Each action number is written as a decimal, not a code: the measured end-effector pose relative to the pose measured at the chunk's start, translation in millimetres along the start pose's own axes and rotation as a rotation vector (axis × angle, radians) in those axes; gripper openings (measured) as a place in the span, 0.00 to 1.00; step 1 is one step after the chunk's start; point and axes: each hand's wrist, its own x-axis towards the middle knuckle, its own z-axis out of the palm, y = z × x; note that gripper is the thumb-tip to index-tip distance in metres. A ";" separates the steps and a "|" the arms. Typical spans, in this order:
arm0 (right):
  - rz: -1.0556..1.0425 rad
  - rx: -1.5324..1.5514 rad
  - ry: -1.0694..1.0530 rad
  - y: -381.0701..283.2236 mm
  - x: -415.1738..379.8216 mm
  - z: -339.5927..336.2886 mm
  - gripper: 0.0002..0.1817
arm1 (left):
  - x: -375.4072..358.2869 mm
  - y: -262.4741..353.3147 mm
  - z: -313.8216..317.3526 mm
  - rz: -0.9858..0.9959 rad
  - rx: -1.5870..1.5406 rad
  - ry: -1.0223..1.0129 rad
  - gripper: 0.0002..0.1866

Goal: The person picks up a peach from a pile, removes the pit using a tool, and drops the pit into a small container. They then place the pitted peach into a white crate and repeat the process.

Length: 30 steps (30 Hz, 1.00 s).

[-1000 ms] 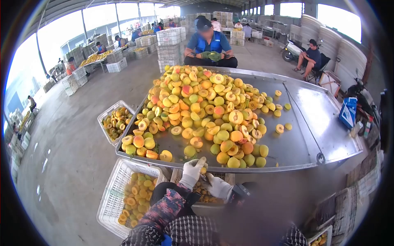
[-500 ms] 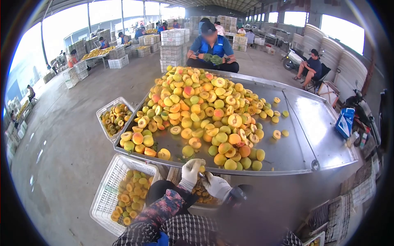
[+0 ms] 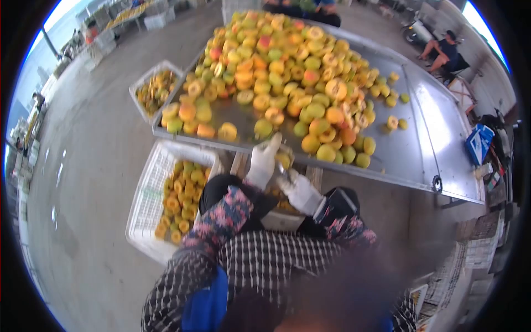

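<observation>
My left hand, in a white glove, is closed around a yellow peach just off the front edge of the metal table. Below it, my gloved right hand grips a small metal pitting tool, its tip close to the peach; its exact shape is blurred. Both hands hover over a crate between my knees, with cut fruit partly visible inside. A large heap of yellow peaches, many halved with pits showing, covers the table's left and middle.
A white crate of peach halves stands on the floor left of my legs, and another crate sits farther back. Across the table a person's legs show; another person sits at the right. A metal rod lies on the table.
My view has tilted down, so the table appears higher and more of my lap shows. Both hands stay together at the table edge, still holding the peach and the tool.
</observation>
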 end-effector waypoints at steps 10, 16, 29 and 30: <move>0.149 -0.216 0.049 -12.4 -1.9 8.7 0.18 | -11.1 10.7 17.1 -0.149 -0.445 0.249 0.25; 0.144 -0.125 0.072 -15.8 2.3 6.4 0.19 | -9.2 11.8 17.4 -0.204 -0.542 0.269 0.26; 0.146 -0.190 -0.068 27.8 -26.1 -28.9 0.19 | -8.7 37.8 -54.5 -0.088 -0.645 0.181 0.22; 0.157 -0.279 -0.065 23.2 -29.3 -29.5 0.20 | -11.8 48.1 -66.8 0.058 -0.458 0.232 0.20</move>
